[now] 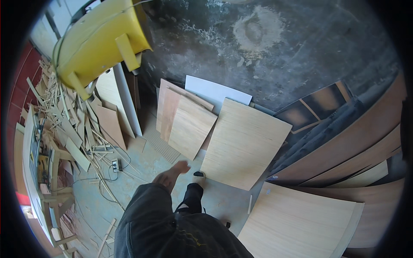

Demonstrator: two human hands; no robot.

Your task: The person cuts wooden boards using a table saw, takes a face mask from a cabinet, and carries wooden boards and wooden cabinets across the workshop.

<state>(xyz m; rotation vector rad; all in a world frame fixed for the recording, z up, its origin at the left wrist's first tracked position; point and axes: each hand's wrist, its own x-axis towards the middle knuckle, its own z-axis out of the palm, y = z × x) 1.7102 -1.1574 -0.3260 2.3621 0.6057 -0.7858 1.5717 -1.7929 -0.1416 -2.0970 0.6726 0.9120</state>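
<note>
A dark, stained wall (193,56) is rising along the far edge of the floor (140,172), whose pale, scuffed surface is carrying most of the wood. Toward the floor's right edge, a long brown sheet (359,131) is leaning beside others, and nearer the person a pale sheet (301,219) is spreading across the near right corner. A yellow barrel-shaped body with stubby legs (99,47) is looming over the far left corner, and below it a heap of offcuts (71,129) is sprawling along the left edge. At the far edge, near the middle, a large light board (247,144) is leaning toward the wall, partly covering a white panel (219,88); to its left, a smaller plywood panel (192,127) is resting against reddish boards, with a ribbed brown piece (163,147) lying by its left side. The left hand (180,167) is hanging over the floor near that plywood panel's lower corner (motion is blurring it, so I cannot tell whether the fingers are spread or pressed together). Farther left, a small socket box (115,165) is sitting on the floor among thin cables.
</note>
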